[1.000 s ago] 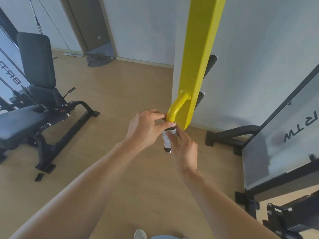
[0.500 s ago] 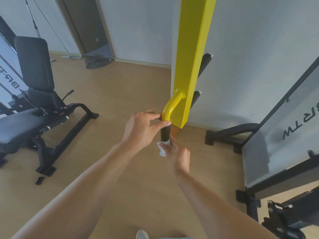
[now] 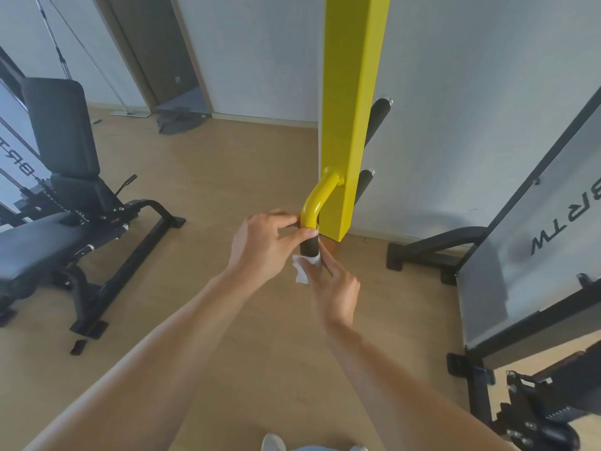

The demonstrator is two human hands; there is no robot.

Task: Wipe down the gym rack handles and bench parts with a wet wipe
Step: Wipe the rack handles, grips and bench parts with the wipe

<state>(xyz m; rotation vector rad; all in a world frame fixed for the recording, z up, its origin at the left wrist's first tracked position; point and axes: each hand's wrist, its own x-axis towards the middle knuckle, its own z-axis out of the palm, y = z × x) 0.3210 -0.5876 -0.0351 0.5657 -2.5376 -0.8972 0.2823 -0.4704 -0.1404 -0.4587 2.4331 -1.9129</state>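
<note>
Handle (image 3: 309, 244) hung vertically beside the post (image 3: 353, 125). Left hand (image 3: 263, 245) pinched its top; right hand (image 3: 335, 288), directly below, clasped the wipe (image 3: 302, 268) around the grip's lower end.

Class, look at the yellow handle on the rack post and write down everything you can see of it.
The handle is a glossy yellow tube, seemingly painted metal, that leaves the yellow post near its lower end and bends downward into a black grip. The left hand pinches it where yellow meets black. The right hand holds a white wipe around the grip's lower end, which is hidden.
</note>
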